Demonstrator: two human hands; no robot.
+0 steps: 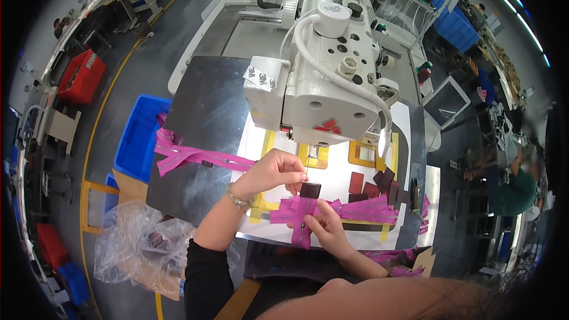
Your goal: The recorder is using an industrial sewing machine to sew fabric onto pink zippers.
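Note:
My right hand [327, 229] grips a magenta zipper [301, 231], thumb on top, just in front of the sewing machine [332, 77]. At the zipper's far end sits a dark brown patch [310, 190]. My left hand [274, 169] is closed in a pinch just beyond that patch. A thin line shows at its fingertips, but what they hold is too fine to make out. More magenta zippers [370, 209] lie crosswise under and beside my right hand. Another bunch of zippers [228, 160] trails to the left behind my left wrist.
Small red and dark patches [356, 182] lie right of my hands on the white work plate [332, 189]. Yellow-edged frames [363, 154] sit under the machine head. At the left stand a blue bin [141, 136] and a clear plastic bag [136, 243].

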